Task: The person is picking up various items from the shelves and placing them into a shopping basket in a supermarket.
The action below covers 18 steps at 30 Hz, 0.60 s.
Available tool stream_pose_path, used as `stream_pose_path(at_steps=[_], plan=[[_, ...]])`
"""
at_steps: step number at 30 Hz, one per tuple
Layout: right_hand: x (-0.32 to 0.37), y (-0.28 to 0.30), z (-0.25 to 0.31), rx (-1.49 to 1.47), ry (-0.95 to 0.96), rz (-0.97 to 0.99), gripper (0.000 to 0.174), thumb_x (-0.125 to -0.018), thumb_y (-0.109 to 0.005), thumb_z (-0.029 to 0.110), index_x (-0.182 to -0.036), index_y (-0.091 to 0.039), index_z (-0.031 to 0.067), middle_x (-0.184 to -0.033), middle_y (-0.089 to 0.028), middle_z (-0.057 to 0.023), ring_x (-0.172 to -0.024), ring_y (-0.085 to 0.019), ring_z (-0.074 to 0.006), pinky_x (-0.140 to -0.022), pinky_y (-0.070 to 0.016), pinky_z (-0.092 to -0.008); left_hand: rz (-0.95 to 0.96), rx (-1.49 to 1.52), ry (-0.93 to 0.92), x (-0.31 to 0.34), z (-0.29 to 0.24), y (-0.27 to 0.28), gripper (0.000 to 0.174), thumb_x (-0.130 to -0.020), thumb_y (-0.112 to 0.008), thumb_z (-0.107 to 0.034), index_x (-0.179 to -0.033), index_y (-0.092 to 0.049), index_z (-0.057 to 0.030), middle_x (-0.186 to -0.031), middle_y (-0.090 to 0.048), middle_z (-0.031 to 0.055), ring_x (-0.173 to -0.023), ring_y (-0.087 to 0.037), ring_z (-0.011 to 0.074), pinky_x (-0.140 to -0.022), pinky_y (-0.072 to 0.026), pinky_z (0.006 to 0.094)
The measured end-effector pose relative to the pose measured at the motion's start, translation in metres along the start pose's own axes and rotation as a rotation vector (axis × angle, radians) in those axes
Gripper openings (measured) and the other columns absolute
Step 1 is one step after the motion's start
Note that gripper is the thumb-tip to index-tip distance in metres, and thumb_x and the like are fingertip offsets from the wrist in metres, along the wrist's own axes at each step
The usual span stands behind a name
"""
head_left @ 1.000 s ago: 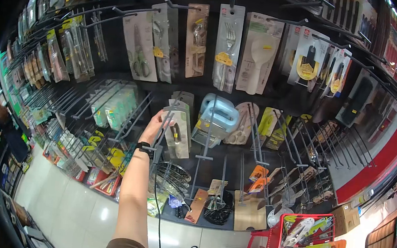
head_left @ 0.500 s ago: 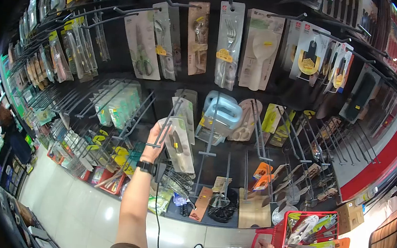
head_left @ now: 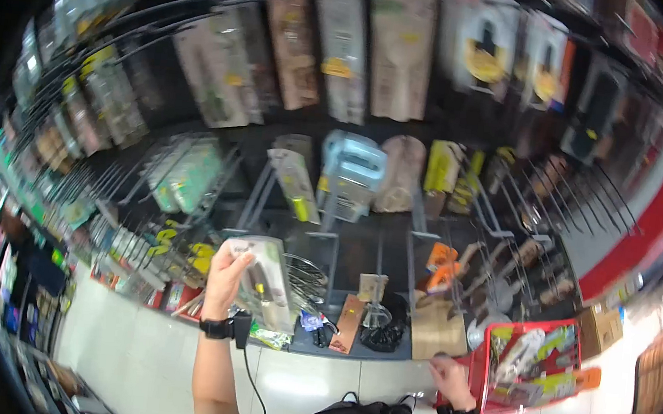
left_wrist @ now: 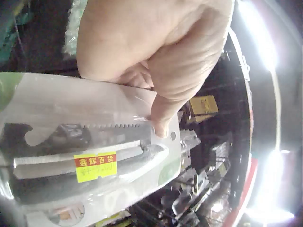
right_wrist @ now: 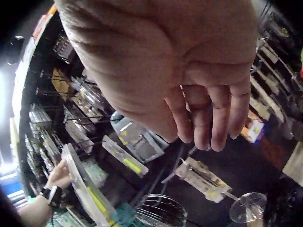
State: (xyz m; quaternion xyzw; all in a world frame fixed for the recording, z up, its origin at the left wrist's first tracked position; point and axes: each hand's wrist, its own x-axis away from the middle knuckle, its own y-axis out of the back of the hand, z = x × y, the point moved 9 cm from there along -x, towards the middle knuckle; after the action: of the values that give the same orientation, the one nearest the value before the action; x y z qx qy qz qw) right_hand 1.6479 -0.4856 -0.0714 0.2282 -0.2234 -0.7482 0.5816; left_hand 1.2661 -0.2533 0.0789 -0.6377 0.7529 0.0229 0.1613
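My left hand [head_left: 225,278] pinches the top end of a carded blister pack [head_left: 274,291], thumb across its front near the hang hole. Inside the pack, the left wrist view shows a slotted blade, a toothed edge and a yellow-and-red price sticker [left_wrist: 96,168]; the tool resembles a peeler. The pack is off the rack, in front of the lower hooks. My right hand [head_left: 454,382] holds nothing, its fingers loosely bent and pointing down in the right wrist view. It hovers just left of a red basket [head_left: 485,364] filled with packaged utensils.
Another carded pack [head_left: 294,183] hangs on a hook behind, beside a light-blue-topped package [head_left: 354,161]. Metal hooks stick out across the rack. On the bottom shelf lie a whisk [head_left: 377,317] and a wooden board [head_left: 438,329]. A cardboard box [head_left: 601,329] stands beyond the basket.
My left hand has drawn the pack off its hook and brought it down and toward me. My right hand has risen from the basket's handle side. The view has shifted.
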Motion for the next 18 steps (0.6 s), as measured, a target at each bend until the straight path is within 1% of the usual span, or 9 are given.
stream_pose_path(at_steps=[5,6,7,8,10,12,15,16,18], plan=[[-0.019,0.027,0.087,-0.258,0.192,-0.065,0.040,-0.083,-0.062,0.021,-0.115,-0.053,-0.0015,-0.110,-0.060,-0.0172,-0.100,-0.059,-0.0248,-0.082,-0.0485,-0.0332,0.392,-0.249,0.205,0.049,0.061,-0.093,0.013,-0.080,-0.060,-0.003,-0.091,-0.054,-0.0026,-0.080,-0.059,-0.0001,-0.075,-0.054,0.0074,-0.069,-0.0432,0.0226],[-0.019,0.028,0.097,-0.203,0.280,-0.094,0.047,-0.083,-0.063,0.024,-0.119,-0.049,-0.0023,-0.109,-0.059,-0.0184,-0.093,-0.063,-0.0246,-0.078,-0.0499,-0.0327,0.491,-0.266,0.235,0.063,0.073,-0.120,0.011,-0.080,-0.059,-0.002,-0.090,-0.053,-0.0026,-0.082,-0.059,0.0012,-0.075,-0.053,0.0081,-0.069,-0.0430,0.0230],[-0.018,0.035,0.112,-0.325,0.128,0.029,0.052,-0.082,-0.064,0.028,-0.124,-0.047,0.0019,-0.114,-0.057,-0.0189,-0.100,-0.059,-0.0294,-0.083,-0.0479,-0.0355,0.592,-0.241,0.271,0.076,0.084,-0.152,0.011,-0.081,-0.058,-0.002,-0.091,-0.053,-0.0025,-0.084,-0.059,0.0026,-0.077,-0.053,0.0091,-0.071,-0.0429,0.0239],[-0.017,0.033,0.114,-0.301,0.112,0.039,0.056,-0.081,-0.064,0.030,-0.124,-0.045,0.0008,-0.112,-0.057,-0.0216,-0.099,-0.059,-0.0342,-0.082,-0.0479,-0.0376,0.680,-0.218,0.298,0.089,0.091,-0.180,0.011,-0.081,-0.058,-0.001,-0.091,-0.053,-0.0023,-0.086,-0.058,0.0040,-0.078,-0.053,0.0100,-0.072,-0.0428,0.0248],[-0.010,0.046,0.115,-0.215,0.245,-0.063,0.049,-0.082,-0.061,0.028,-0.120,-0.047,-0.0017,-0.087,-0.061,-0.0243,-0.065,-0.063,-0.0332,-0.060,-0.0491,-0.0393,0.864,-0.245,0.219,0.111,0.112,-0.227,0.013,-0.082,-0.056,-0.002,-0.094,-0.052,-0.0009,-0.095,-0.055,0.0074,-0.091,-0.051,0.0146,-0.081,-0.0408,0.0280],[-0.002,0.056,0.096,-0.138,0.159,-0.044,0.045,-0.083,-0.059,0.024,-0.118,-0.049,-0.0007,-0.081,-0.059,-0.0253,-0.065,-0.061,-0.0355,-0.058,-0.0479,-0.0411,1.036,-0.286,0.123,0.131,0.116,-0.277,0.013,-0.083,-0.054,-0.004,-0.096,-0.051,-0.0011,-0.097,-0.053,0.0080,-0.095,-0.049,0.0163,-0.083,-0.0392,0.0281],[0.019,0.093,0.077,-0.031,0.022,-0.095,0.031,-0.083,-0.054,0.015,-0.111,-0.055,0.0015,-0.070,-0.055,-0.0255,-0.066,-0.057,-0.0404,-0.056,-0.0455,-0.0441,1.144,-0.134,0.215,0.152,0.122,-0.339,0.018,-0.084,-0.054,-0.009,-0.099,-0.048,-0.0021,-0.100,-0.049,0.0103,-0.095,-0.048,0.0226,-0.084,-0.0368,0.0315],[0.029,0.107,0.068,-0.001,0.005,-0.140,0.029,-0.083,-0.054,0.015,-0.109,-0.056,0.0010,-0.070,-0.055,-0.0253,-0.065,-0.057,-0.0403,-0.055,-0.0454,-0.0437,1.186,-0.268,-0.133,0.152,0.104,-0.361,0.022,-0.085,-0.053,-0.012,-0.103,-0.048,-0.0025,-0.103,-0.048,0.0110,-0.098,-0.047,0.0241,-0.084,-0.0346,0.0327],[0.053,0.138,0.039,0.105,-0.142,-0.219,0.023,-0.083,-0.053,0.013,-0.102,-0.060,0.0001,-0.067,-0.055,-0.0252,-0.060,-0.057,-0.0377,-0.053,-0.0449,-0.0419,1.104,-0.378,-0.282,0.149,0.082,-0.387,0.023,-0.084,-0.052,-0.007,-0.105,-0.047,0.0008,-0.103,-0.046,0.0118,-0.099,-0.047,0.0232,-0.089,-0.0366,0.0308]])
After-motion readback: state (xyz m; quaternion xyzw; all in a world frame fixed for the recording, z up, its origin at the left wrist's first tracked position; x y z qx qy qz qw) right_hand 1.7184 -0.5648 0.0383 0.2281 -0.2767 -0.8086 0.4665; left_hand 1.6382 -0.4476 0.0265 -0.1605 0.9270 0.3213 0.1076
